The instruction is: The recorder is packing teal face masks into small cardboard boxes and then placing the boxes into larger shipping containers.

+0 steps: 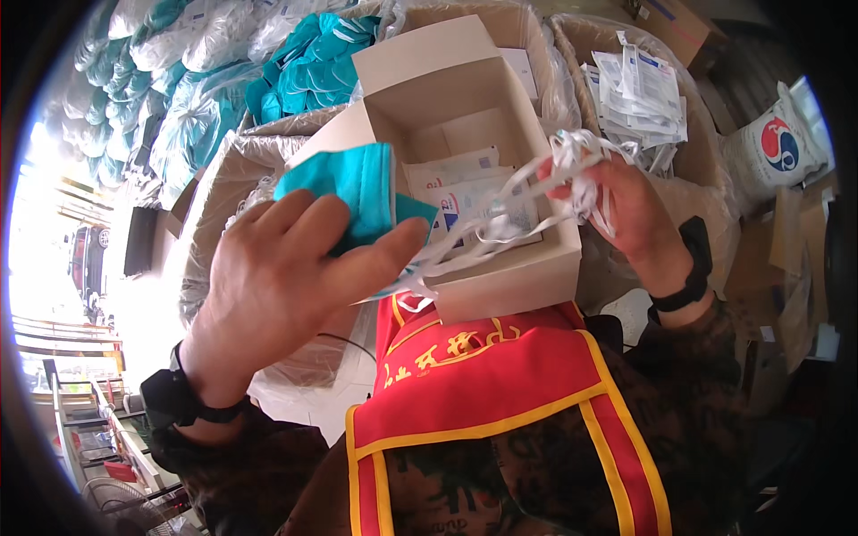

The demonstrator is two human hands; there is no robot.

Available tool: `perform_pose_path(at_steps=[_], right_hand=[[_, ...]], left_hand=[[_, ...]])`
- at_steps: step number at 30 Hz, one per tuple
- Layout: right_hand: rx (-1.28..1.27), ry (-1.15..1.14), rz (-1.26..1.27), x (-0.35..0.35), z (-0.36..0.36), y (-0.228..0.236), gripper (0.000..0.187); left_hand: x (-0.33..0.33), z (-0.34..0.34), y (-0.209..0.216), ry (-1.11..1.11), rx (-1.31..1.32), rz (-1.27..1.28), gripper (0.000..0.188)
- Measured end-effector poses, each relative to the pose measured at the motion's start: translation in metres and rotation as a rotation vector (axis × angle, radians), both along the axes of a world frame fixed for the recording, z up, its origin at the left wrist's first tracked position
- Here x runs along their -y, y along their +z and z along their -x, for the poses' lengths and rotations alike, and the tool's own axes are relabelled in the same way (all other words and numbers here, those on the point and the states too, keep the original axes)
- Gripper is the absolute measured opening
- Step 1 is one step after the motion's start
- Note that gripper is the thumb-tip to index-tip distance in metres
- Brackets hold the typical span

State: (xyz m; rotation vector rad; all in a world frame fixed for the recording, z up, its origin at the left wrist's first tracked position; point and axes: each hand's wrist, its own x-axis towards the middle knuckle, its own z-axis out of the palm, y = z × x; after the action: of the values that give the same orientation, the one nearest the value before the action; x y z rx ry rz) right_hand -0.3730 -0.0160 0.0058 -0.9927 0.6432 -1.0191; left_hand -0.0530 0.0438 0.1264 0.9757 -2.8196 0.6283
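Observation:
My left hand [281,268] is closed around a small stack of teal cloth pieces [344,183] with pale edges, held over the left side of an open carton [509,286]. To the right, my right hand [636,210] grips a bunch of looped white straps [581,170] above the carton's right wall. Several of these straps stretch across the carton toward the teal pieces. Whether they are joined to them is hidden by my left fingers. Flat white printed packets [465,201] lie inside the carton, partly covered by the straps.
Behind the carton stands a plastic-lined box heaped with teal cloth pieces [317,67]. Another lined box at the right holds white packets [639,89]. Filled clear bags [192,116] are piled at the far left. A white sack [778,143] stands far right. My red apron [483,384] lies below.

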Motion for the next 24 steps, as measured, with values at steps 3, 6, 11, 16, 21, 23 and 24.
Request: perform_pose_path(at_steps=[3,6,11,16,21,23,24], right_hand=[[0.068,0.074,0.089,0.014,-0.02,-0.001,0.051],[0.077,0.326,0.079,0.013,-0.048,0.001,0.061],[0.342,0.567,-0.075,-0.019,-0.099,-0.006,0.057],[-0.214,0.773,-0.027,-0.031,-0.069,0.034,0.045],[-0.396,0.222,0.719,-0.029,-0.066,0.042,0.024],[-0.854,-0.101,1.274,-0.018,-0.064,0.037,0.014],[-0.862,-0.102,1.269,-0.019,-0.061,0.04,0.014]], left_hand=[[0.006,0.021,0.009,-0.025,-0.074,0.032,0.043],[0.015,0.033,0.013,-0.053,-0.053,0.102,0.042],[0.031,0.044,0.007,-0.047,-0.093,0.13,0.04],[0.036,0.025,-0.024,0.192,-0.311,-0.043,0.04],[0.013,0.034,-0.071,0.219,-0.471,-0.653,0.035],[0.015,0.041,-0.068,0.209,-0.479,-0.676,0.034],[0.016,0.041,-0.063,0.277,-0.439,-0.755,0.031]])
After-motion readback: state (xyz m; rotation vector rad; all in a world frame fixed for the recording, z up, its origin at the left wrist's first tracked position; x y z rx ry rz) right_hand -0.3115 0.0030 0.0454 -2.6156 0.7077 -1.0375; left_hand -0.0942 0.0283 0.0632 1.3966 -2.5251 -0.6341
